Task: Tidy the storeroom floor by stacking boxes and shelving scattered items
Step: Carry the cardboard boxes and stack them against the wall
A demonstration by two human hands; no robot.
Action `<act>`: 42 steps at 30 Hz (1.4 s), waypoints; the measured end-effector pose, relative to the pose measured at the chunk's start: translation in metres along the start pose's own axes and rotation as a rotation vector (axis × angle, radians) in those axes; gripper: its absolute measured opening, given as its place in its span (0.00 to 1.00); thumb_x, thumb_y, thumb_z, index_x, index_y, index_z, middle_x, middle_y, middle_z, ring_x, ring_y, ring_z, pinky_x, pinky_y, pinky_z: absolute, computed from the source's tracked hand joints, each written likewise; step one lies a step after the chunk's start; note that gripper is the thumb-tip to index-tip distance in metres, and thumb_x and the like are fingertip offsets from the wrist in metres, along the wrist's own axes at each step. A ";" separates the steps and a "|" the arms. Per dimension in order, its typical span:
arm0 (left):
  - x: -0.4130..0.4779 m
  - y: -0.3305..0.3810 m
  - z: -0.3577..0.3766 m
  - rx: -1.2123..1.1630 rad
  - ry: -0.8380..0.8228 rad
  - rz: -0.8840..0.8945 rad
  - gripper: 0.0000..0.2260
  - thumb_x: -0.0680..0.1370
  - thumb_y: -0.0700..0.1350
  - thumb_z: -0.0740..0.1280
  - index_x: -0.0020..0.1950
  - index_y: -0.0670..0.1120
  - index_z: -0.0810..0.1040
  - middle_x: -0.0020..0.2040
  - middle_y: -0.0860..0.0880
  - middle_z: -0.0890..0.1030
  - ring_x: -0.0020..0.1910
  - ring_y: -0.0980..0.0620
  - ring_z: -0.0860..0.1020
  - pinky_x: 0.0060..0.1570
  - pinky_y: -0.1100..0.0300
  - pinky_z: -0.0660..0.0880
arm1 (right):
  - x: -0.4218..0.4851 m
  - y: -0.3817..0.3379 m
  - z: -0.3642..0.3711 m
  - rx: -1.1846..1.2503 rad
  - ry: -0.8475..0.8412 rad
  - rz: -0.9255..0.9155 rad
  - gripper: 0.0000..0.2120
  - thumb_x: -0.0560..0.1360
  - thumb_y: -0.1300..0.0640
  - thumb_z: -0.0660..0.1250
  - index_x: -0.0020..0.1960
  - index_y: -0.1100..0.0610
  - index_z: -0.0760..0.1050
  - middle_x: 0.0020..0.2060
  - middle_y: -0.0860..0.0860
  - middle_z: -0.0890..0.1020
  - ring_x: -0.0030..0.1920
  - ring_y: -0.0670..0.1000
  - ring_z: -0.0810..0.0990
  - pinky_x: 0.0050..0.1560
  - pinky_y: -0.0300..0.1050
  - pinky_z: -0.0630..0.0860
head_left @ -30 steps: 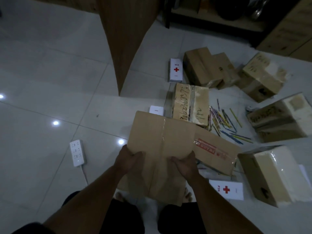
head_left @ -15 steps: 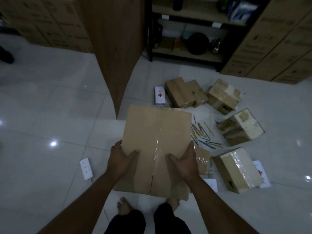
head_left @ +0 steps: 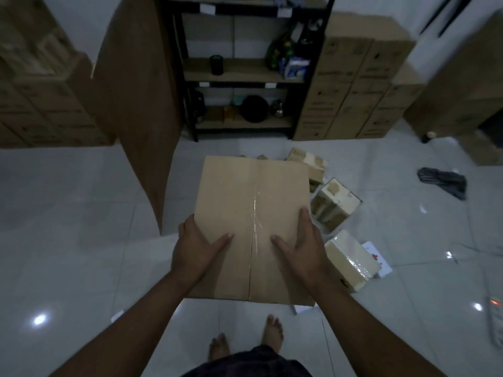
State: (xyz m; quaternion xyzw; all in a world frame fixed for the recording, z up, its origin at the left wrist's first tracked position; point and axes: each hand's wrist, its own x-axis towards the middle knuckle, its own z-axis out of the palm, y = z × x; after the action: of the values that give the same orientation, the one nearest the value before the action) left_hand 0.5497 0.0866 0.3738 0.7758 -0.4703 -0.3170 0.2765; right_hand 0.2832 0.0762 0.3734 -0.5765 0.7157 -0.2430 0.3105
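I hold a large taped cardboard box [head_left: 245, 202] in front of me, well above the floor. My left hand [head_left: 197, 247] grips its left side with the thumb lying on the top face. My right hand [head_left: 302, 244] grips the right side the same way. The box hides much of the scattered pile behind it. To its right several smaller plastic-wrapped boxes lie on the tiles, one [head_left: 336, 204] near the middle and one [head_left: 351, 259] closer to me, with a white first-aid packet [head_left: 379, 258] beside it.
A black shelf unit [head_left: 242, 74] with bottles and small items stands straight ahead. A wooden panel [head_left: 141, 104] stands to its left, stacked cartons [head_left: 351, 88] to its right and more cartons [head_left: 40, 99] at far left. A dark cloth [head_left: 442, 180] lies on the floor at right.
I have risen to standing with the box lifted higher and held level. My view has tipped up toward the shelf unit, and the box now covers most of the scattered items.
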 end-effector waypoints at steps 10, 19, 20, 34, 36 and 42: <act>-0.023 0.080 0.059 0.000 -0.136 0.223 0.49 0.64 0.76 0.71 0.77 0.57 0.58 0.70 0.50 0.70 0.66 0.46 0.74 0.61 0.49 0.75 | -0.027 0.046 -0.085 -0.067 0.210 0.170 0.41 0.72 0.24 0.59 0.79 0.30 0.45 0.75 0.51 0.67 0.71 0.57 0.71 0.68 0.60 0.73; -0.086 0.186 0.157 0.114 -0.231 0.356 0.52 0.64 0.81 0.65 0.79 0.66 0.42 0.78 0.49 0.64 0.70 0.41 0.72 0.62 0.45 0.76 | -0.046 0.139 -0.199 -0.017 0.349 0.260 0.40 0.73 0.25 0.60 0.80 0.32 0.49 0.72 0.50 0.69 0.68 0.56 0.74 0.64 0.55 0.76; -0.095 0.200 0.172 0.122 -0.229 0.369 0.52 0.64 0.81 0.65 0.79 0.66 0.41 0.78 0.49 0.63 0.70 0.41 0.72 0.62 0.45 0.76 | -0.046 0.154 -0.215 -0.030 0.353 0.261 0.40 0.73 0.24 0.59 0.79 0.32 0.48 0.71 0.50 0.70 0.67 0.56 0.75 0.64 0.55 0.76; -0.207 0.376 0.352 0.137 -0.241 0.398 0.51 0.66 0.81 0.62 0.79 0.65 0.41 0.79 0.49 0.62 0.72 0.41 0.70 0.65 0.43 0.74 | -0.024 0.306 -0.447 -0.130 0.416 0.225 0.43 0.70 0.23 0.58 0.80 0.33 0.48 0.68 0.52 0.71 0.65 0.56 0.76 0.61 0.56 0.78; -0.210 0.398 0.369 0.145 -0.241 0.423 0.50 0.66 0.81 0.61 0.79 0.67 0.39 0.79 0.49 0.62 0.72 0.41 0.70 0.65 0.42 0.73 | -0.012 0.320 -0.469 -0.113 0.418 0.221 0.43 0.70 0.22 0.59 0.80 0.34 0.48 0.67 0.52 0.72 0.64 0.56 0.76 0.60 0.55 0.78; -0.208 0.460 0.433 0.179 -0.227 0.432 0.47 0.68 0.80 0.59 0.79 0.68 0.41 0.80 0.47 0.63 0.72 0.41 0.70 0.66 0.44 0.72 | 0.037 0.366 -0.529 -0.114 0.409 0.212 0.43 0.70 0.22 0.58 0.79 0.33 0.48 0.68 0.51 0.71 0.64 0.55 0.75 0.60 0.55 0.78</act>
State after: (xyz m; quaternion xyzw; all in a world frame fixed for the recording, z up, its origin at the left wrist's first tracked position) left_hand -0.1052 0.0319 0.4768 0.6383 -0.6791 -0.2929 0.2136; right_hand -0.3525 0.1141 0.4734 -0.4536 0.8328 -0.2799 0.1495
